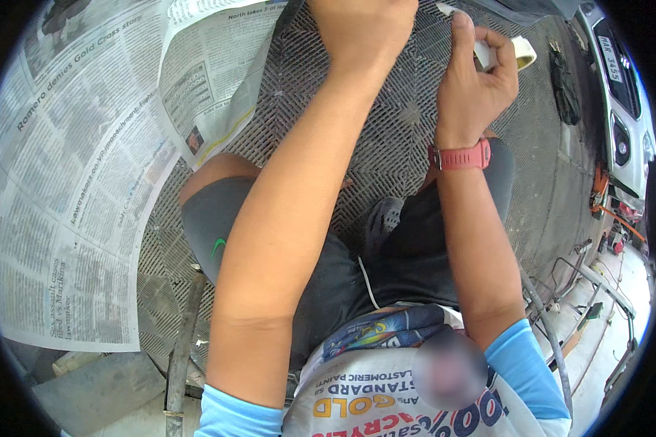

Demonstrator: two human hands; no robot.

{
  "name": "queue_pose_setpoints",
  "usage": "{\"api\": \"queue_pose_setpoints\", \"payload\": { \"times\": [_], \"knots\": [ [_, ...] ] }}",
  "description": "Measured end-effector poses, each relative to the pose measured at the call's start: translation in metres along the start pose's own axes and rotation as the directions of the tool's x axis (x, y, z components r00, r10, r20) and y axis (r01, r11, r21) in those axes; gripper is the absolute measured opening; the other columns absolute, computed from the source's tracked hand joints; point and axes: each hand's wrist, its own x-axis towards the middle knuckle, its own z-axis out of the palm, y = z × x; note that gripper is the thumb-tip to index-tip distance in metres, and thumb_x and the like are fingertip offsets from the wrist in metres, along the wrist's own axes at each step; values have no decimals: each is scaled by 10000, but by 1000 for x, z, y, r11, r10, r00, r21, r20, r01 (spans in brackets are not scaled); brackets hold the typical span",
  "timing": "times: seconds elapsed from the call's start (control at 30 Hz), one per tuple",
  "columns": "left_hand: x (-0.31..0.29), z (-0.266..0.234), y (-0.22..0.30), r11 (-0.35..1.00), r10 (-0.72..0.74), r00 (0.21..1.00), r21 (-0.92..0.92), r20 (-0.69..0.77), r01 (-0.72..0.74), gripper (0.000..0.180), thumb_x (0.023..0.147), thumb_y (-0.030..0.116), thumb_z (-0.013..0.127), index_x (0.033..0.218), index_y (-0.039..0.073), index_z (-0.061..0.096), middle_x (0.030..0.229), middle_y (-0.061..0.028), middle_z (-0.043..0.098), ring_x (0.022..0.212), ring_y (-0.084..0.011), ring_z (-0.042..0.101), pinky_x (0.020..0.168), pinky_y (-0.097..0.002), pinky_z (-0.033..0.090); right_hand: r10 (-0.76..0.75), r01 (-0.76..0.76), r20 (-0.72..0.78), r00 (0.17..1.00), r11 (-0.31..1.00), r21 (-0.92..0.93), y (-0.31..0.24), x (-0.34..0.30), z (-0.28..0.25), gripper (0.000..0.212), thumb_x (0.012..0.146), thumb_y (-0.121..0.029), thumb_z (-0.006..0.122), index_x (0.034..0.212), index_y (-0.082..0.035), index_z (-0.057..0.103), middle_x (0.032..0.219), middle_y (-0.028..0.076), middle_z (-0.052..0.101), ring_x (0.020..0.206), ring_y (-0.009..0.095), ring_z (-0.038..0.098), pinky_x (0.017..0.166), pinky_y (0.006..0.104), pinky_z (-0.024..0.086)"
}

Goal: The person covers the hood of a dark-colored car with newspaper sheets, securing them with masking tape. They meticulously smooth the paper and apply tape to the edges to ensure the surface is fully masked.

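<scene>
My right hand (477, 91), below a red wristwatch (461, 155) strap in the picture, curls its fingers around a roll of cream masking tape (525, 53). Its thumb points up beside a small white piece (445, 9) that looks like tape. At the upper edge is my left hand (364, 29); the frame cuts off its fingers, so what they hold is hidden. Newspaper sheets (87, 167) cover the left side, and a raised, creased sheet (219, 80) hangs near my left hand. Dark sheeting (510, 10) shows beyond my right hand.
A patterned grey mat (408, 109) lies beneath my legs. To the right are a dark elongated bundle (564, 87), a white car (619, 102), an orange metal tool (599, 186) and metal tubing (598, 277). A metal leg (184, 335) stands at the lower left.
</scene>
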Motion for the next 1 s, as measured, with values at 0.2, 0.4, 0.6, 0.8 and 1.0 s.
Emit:
{"api": "queue_pose_setpoints", "payload": {
  "times": [0.2, 0.4, 0.6, 0.8, 1.0],
  "knots": [
    [-17, 26, -9, 987, -140, 981, -102, -137, 127, 256, 937, 129, 853, 848, 32, 634, 720, 1, 634, 634, -87, 578, 607, -273, 482, 102, -99, -25, 994, 990, 99, 6, -11, -24, 245, 978, -216, 877, 890, -49, 722, 749, -56, 618, 666, 32, 482, 601, 221, 376],
    [-24, 51, -11, 984, -156, 942, 39, -299, 175, 416, 856, 242, 916, 928, 25, 568, 736, 1, 512, 639, -134, 484, 596, -342, 447, 136, -136, 5, 991, 989, 60, 3, -8, -34, 242, 978, -210, 876, 884, -49, 722, 751, -53, 621, 668, 30, 481, 599, 214, 371],
    [-28, 58, -15, 985, -96, 950, 108, -296, 133, 540, 816, 276, 944, 1019, 12, 519, 809, -16, 496, 669, -160, 459, 624, -365, 457, 0, -1, 2, 1000, 999, 49, 9, 8, -19, 253, 961, -215, 892, 899, -32, 729, 771, -38, 637, 715, 42, 509, 647, 223, 411],
    [-14, 34, -14, 996, -93, 972, -15, -216, 92, 478, 831, 190, 938, 1024, 33, 529, 811, 33, 478, 688, -105, 449, 631, -291, 435, 8, -17, 91, 996, 995, 97, 11, 16, -6, 192, 923, -195, 910, 901, -72, 765, 798, -49, 670, 736, 79, 567, 674, 260, 446],
    [-6, -4, -15, 993, -87, 992, -94, -93, 78, 187, 980, 89, 823, 1059, 7, 675, 853, 34, 608, 702, -59, 522, 652, -223, 460, -42, 39, 67, 997, 998, 42, -17, 21, 26, 184, 982, -108, 831, 901, 2, 707, 802, 20, 681, 768, 90, 588, 726, 279, 484]
  ]
}}
